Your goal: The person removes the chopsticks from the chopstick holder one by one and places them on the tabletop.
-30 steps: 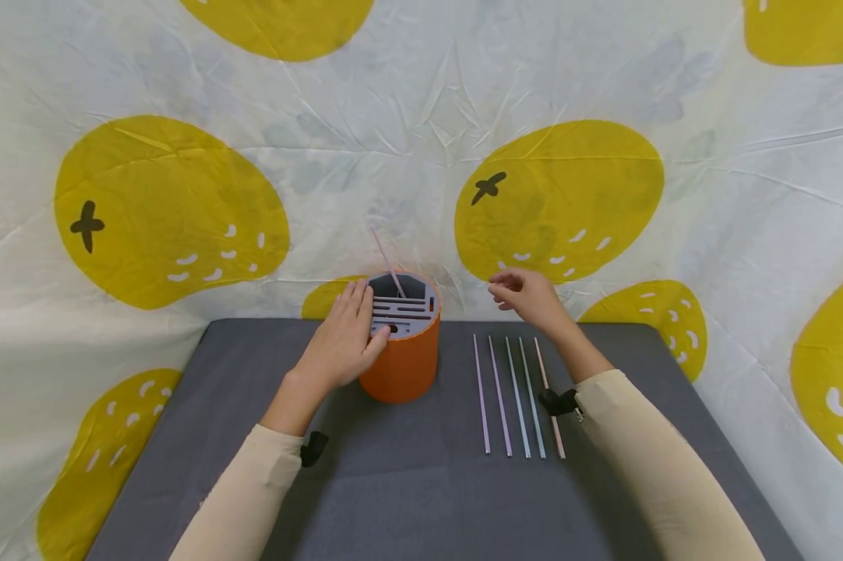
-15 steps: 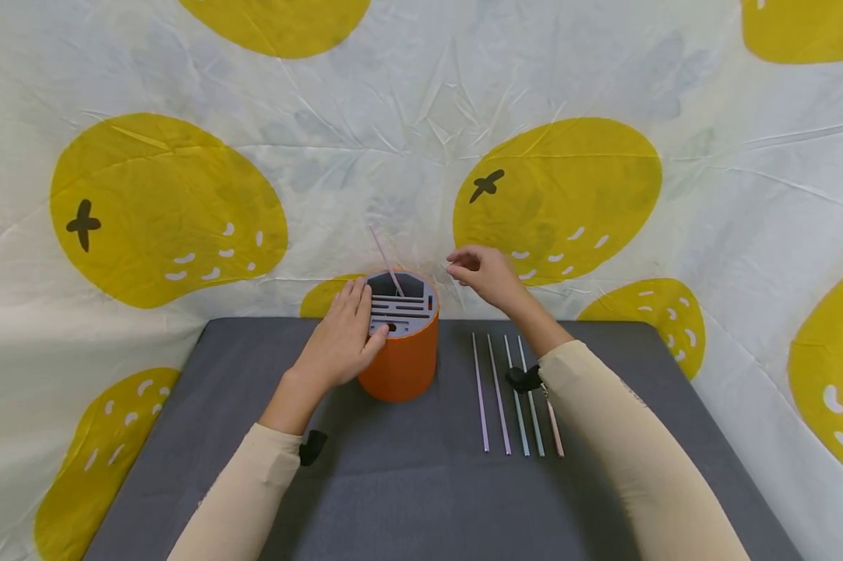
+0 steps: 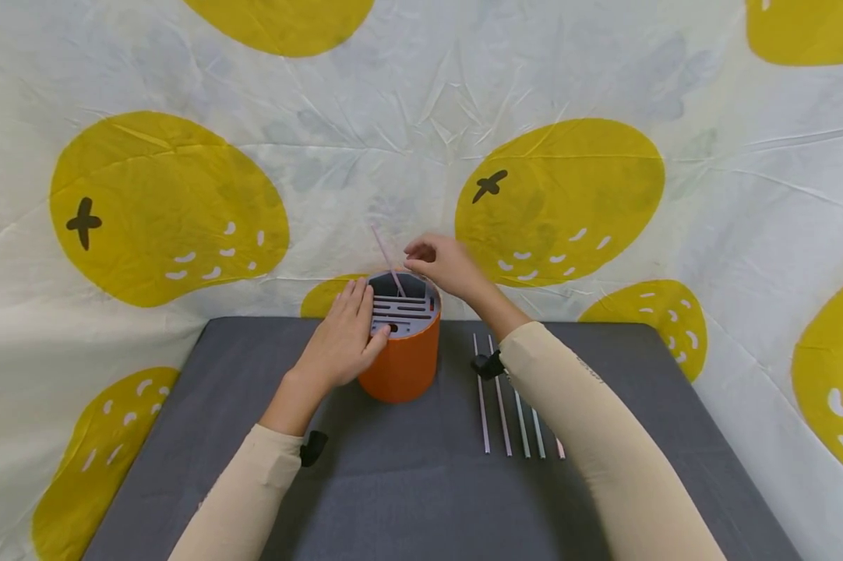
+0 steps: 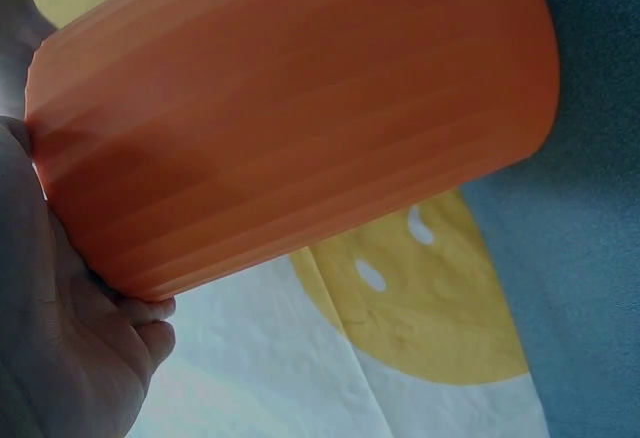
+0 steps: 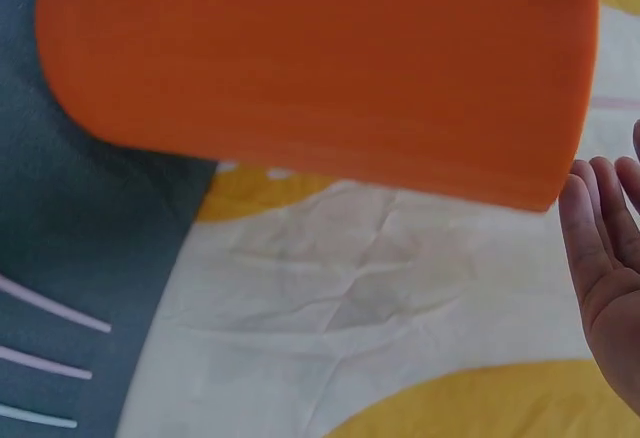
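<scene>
I see a white backdrop cloth (image 3: pixel 407 117) with yellow fruit prints hanging behind a grey table (image 3: pixel 407 483). At the table's far edge stands an orange holder (image 3: pixel 402 362) with a grey slotted top (image 3: pixel 403 310), and one pink straw (image 3: pixel 386 259) leans up out of its rear opening. To the right of the holder lie five more straws (image 3: pixel 513 413) in a row, partly hidden by my right sleeve. My left hand (image 3: pixel 340 339) rests against the holder's left side, fingers straight along the rim and thumb on the grey top, steadying it. My right hand (image 3: pixel 444 263) hovers over the rear rim, fingers bent and close to the standing straw; I cannot tell whether it touches or pinches it. I judge the step to be seating that straw. Next comes a fine pinch and a straight push.
</scene>
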{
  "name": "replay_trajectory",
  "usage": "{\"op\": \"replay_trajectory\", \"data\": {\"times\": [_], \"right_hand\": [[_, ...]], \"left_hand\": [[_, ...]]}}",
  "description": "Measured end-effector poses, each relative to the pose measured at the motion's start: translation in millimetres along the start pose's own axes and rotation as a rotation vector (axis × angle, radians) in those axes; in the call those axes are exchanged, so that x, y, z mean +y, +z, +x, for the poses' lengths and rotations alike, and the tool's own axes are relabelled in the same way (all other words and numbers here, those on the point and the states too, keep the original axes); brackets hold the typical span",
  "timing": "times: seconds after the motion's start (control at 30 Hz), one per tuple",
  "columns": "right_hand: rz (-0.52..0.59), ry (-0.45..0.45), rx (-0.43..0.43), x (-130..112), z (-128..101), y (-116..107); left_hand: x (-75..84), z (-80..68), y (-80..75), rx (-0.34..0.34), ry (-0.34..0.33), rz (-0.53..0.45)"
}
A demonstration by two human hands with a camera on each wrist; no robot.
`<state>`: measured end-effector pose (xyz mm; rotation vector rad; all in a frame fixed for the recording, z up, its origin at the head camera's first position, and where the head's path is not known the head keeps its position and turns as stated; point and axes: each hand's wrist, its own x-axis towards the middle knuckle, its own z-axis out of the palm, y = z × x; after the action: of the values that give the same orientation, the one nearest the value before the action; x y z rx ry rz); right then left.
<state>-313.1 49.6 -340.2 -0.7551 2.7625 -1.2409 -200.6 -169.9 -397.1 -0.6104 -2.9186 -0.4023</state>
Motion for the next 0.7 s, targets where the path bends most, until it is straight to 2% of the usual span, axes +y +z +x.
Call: {"op": "replay_trajectory", "data": {"times": [0.2, 0.33, 0.7], "right_hand": [[0.028, 0.001, -0.010, -9.4, 9.9, 8.6], [0.037, 0.033, -0.014, -12.2, 16.0, 10.8], [0.090, 0.051, -0.017, -14.6, 28.2, 22.9]], "left_hand": [[-1.0, 0.7, -0.1, -0.014, -0.001, -0.002], [-1.4, 1.2, 0.3, -0.022, -0.007, 0.000], [-1.3, 0.8, 1.6, -0.004, 0.002, 0.001]]}}
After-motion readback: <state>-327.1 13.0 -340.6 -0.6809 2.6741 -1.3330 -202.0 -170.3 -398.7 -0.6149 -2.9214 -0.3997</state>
